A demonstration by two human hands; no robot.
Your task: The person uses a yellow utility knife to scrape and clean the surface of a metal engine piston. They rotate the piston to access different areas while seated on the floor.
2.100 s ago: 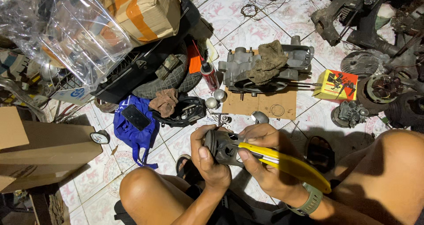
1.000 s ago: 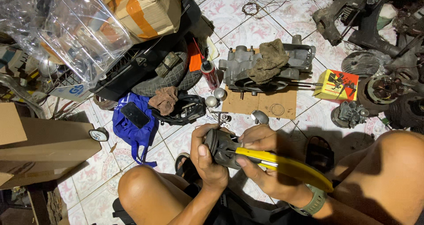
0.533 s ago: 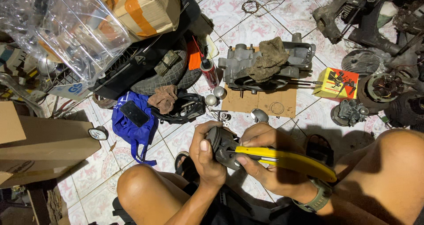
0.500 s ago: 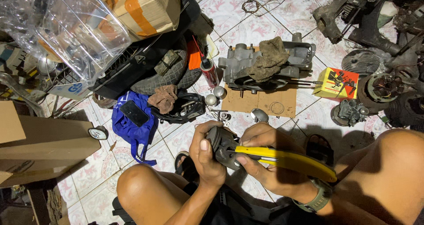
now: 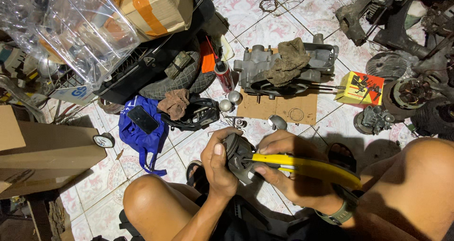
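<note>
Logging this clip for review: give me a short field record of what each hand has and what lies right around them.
left hand: left hand grips a dark round piston-like part
right hand: right hand holds yellow-handled pliers, tip at the part
floor ahead: grey engine casing on cardboard sheet, brown rag draped over it
left of hands: blue bag with a black phone on it
right: yellow box

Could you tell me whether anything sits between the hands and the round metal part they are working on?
Nothing visible does. The left hand grips the round metal part directly, and the right hand touches it from the other side while holding yellow-handled pliers, whose tip meets the part.
</note>
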